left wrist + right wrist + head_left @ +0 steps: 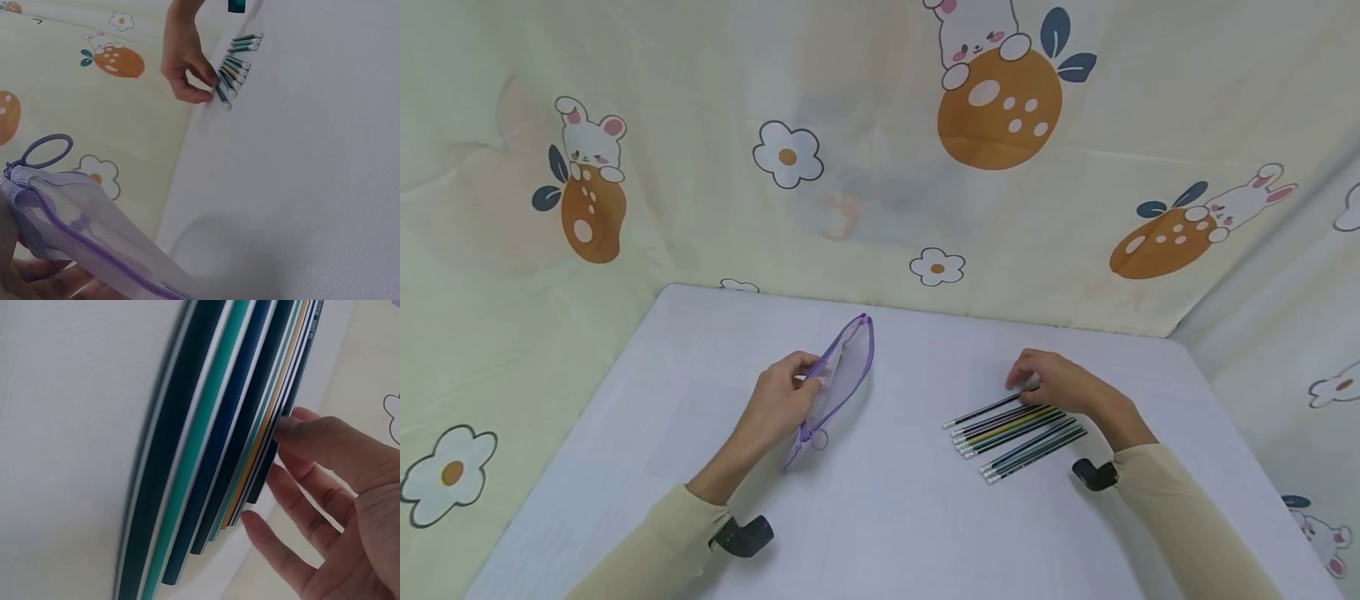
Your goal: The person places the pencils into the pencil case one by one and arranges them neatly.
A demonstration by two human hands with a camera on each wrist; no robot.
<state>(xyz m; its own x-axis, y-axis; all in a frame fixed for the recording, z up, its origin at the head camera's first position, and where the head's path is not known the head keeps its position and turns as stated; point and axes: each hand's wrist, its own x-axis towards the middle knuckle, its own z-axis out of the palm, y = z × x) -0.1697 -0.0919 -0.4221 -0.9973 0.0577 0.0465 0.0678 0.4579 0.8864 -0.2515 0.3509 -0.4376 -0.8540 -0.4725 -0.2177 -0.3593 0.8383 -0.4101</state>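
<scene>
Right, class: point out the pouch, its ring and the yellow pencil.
Pouch (848, 373): head view, mesh side.
Ring (55, 135): left wrist view, upper rim.
Yellow pencil (255, 447): right wrist view, along its shaft.

Pencils (195, 440) partly beyond right wrist view's edge

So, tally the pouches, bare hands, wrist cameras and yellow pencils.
Purple-edged pouch: 1
Bare hands (left hand, right hand): 2
Wrist cameras: 2
Yellow pencil: 1
Total: 6
</scene>
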